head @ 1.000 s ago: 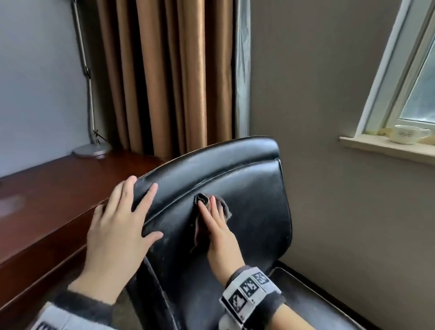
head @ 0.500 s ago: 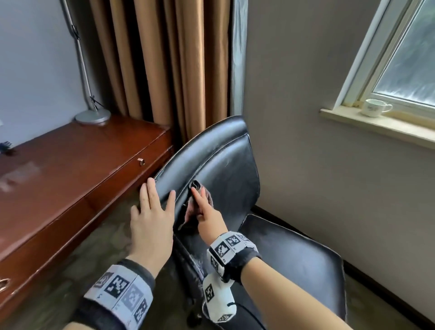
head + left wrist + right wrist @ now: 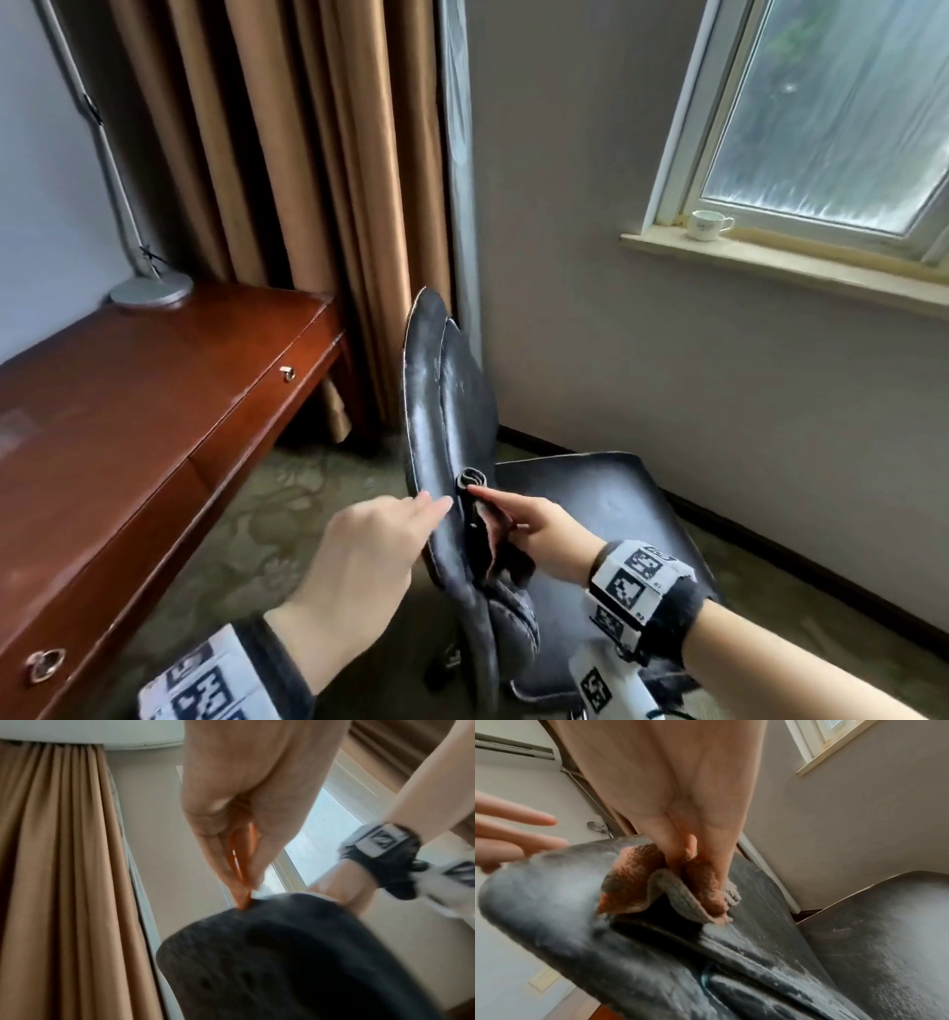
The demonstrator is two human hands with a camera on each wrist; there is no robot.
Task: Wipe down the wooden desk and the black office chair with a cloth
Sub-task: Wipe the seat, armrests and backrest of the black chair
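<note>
1. The right hand (image 3: 539, 534) presses a crumpled cloth (image 3: 488, 534) against the front face of the black office chair's backrest (image 3: 447, 411); its fingers lie long over the folds, and the right wrist view shows the cloth (image 3: 680, 892) bunched under the fingertips, brown on one side and grey on the other
2. The left hand (image 3: 359, 560) reaches to the rear edge of the same backrest, its fingers straight and close together, the tips touching the leather and gripping nothing; the left wrist view is blurred, yet shows those fingers (image 3: 239, 874) meeting the dark rim from above
3. The two hands sit on either side of the backrest, near one another, with the leather edge between them
4. Both forearms come in from below, each wrist wearing a black band with white square-patterned tags
5. The chair is seen edge-on, its seat (image 3: 590, 514) out to the right, worn and greyish on its surfaces
6. The wooden desk (image 3: 128, 411) stands to the left, apart from the chair, with a round lamp base (image 3: 151, 293) at its far corner and a drawer ring-pull (image 3: 46, 663) at the near front
7. Brown curtains (image 3: 308, 180) hang behind the chair
8. A white cup (image 3: 708, 224) stands on the window sill (image 3: 770, 267) at the right; what it holds cannot be told
</note>
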